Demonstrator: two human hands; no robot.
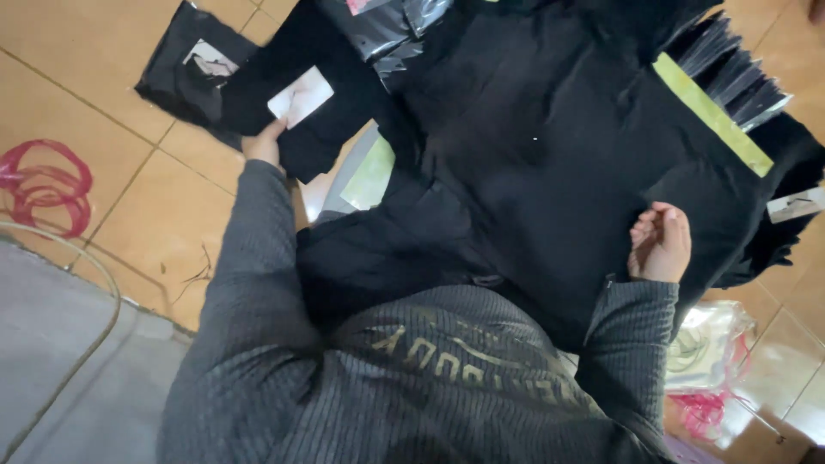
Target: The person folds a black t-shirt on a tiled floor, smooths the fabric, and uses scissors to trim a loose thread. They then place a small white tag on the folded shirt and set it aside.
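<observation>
My left hand [262, 144] reaches out to the far left and grips the edge of a folded black garment [339, 125] with a white card tag [300, 96] on it. A second folded black garment [176, 73] with its own tag lies just beyond it on the floor. My right hand [660, 243] hovers with loosely curled fingers over a big pile of black garments [533, 163] in front of me; nothing shows in it. A stack of clear plastic bags [735, 73] with a yellow-green strip [711, 114] lies on the pile's far right.
Tan floor tiles [77, 86] lie under everything. A pink cord bundle [43, 185] sits at left beside a grey mat [51, 361] and a thin cable. Shiny plastic bags [387, 26] lie at the top, more clear packaging [709, 348] at lower right.
</observation>
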